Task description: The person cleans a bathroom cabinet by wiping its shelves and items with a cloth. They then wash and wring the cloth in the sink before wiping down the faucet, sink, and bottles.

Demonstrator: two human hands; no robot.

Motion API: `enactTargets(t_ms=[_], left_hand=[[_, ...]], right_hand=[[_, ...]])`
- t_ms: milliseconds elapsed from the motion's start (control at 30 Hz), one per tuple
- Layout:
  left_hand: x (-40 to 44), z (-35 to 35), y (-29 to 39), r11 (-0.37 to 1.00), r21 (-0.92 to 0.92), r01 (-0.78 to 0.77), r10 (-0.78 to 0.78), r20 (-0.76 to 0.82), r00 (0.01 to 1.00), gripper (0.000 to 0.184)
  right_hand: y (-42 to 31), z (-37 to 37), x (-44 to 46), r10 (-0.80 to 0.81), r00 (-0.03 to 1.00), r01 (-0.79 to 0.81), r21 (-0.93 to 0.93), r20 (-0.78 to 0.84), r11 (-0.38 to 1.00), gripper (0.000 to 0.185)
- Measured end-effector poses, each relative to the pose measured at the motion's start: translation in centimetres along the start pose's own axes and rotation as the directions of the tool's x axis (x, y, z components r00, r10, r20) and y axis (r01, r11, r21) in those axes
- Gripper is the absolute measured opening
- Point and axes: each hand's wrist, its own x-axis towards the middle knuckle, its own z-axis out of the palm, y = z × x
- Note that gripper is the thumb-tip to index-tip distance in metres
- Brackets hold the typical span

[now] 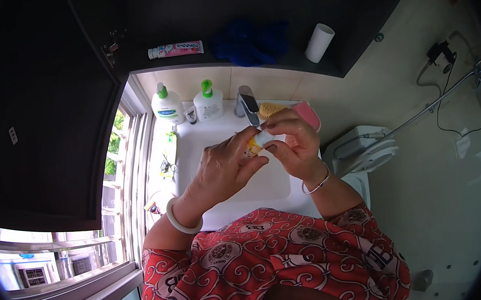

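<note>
Above the basin (pixel 264 187), yellow-white container (pixel 255 143)

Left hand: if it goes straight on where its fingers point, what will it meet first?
Probably the right hand, which is at the white end of the small container; exact depth is unclear.

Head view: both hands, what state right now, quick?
Left hand: closed, holding a small yellow-and-white container.
Right hand: closed on its white end.
</note>
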Motion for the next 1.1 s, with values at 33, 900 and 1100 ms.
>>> enactTargets(t_ms=[33, 900, 1100], left_hand=[[0.1, 0.0, 0.0, 1.000, -0.029, 0.011, -0.011, 0.026, 1.000, 0.041], [-1.7, 1.3, -1.2, 0.670, -0.724, 0.165, -0.038, 0.189, 0.981, 0.031], [-1.0, 1.5, -2.3, 0.514, -0.794, 0.325, -0.204, 0.255, 0.945, 0.039]], right_hand=[[0.0, -0.1, 0.1, -0.008, 1.000, 0.008, 0.012, 0.000, 1.000, 0.026], [-1.2, 0.0, 0.6, -0.088, 0.972, 0.078, 0.054, 0.219, 0.995, 0.022], [-0.6, 0.6, -0.4, 0.059, 0.986, -0.068, 0.057, 0.155, 0.996, 0.052]])
